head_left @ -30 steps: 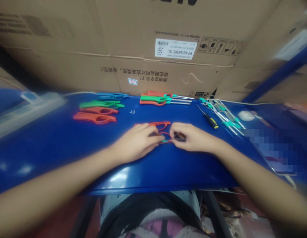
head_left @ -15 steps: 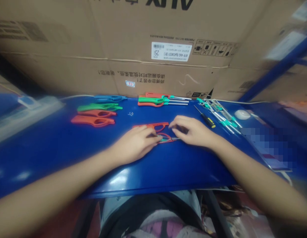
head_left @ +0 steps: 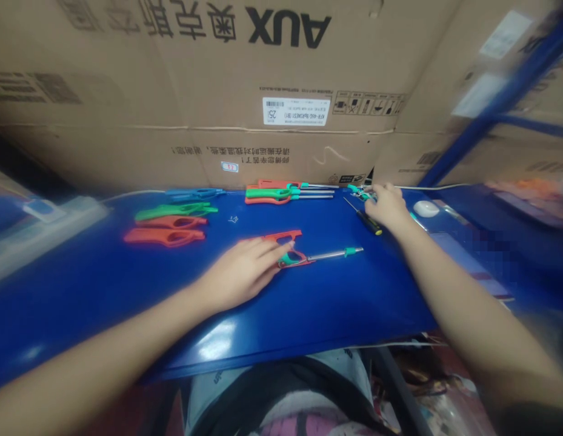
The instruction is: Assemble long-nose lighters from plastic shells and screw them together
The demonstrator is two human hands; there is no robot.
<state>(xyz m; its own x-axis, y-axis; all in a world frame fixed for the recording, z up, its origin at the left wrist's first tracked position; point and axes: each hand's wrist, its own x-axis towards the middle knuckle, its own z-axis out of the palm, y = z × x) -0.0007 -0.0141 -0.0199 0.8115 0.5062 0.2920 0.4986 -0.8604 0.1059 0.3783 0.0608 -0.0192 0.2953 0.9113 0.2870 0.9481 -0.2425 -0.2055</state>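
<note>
My left hand [head_left: 247, 269] rests on the table with its fingers closed on an opened red gas lighter [head_left: 303, 260], its handle half hidden under the palm. A teal part shows inside that handle, and a metal tube [head_left: 329, 254] with a teal collar runs out to the right. Just behind lies another red handle shell [head_left: 288, 234], partly covered by the fingers. Farther back on the right, my right hand [head_left: 388, 206] is over the pile of teal-and-metal lighter parts [head_left: 360, 192]. Its fingertips are bent together among them; what they grip is hidden.
A black and yellow screwdriver [head_left: 369, 223] lies left of my right forearm. Lighters with metal tubes [head_left: 269, 194] lie at the back. To the left are red [head_left: 165, 236], green [head_left: 174, 211] and blue [head_left: 194, 194] handle shells. A white rounded object [head_left: 425, 209] sits right. Cardboard [head_left: 194, 91] stands behind.
My right hand has left the lighter's tube and moved back and right to the parts pile. The tube with its teal collar is now uncovered. My left hand stays at the red lighter.
</note>
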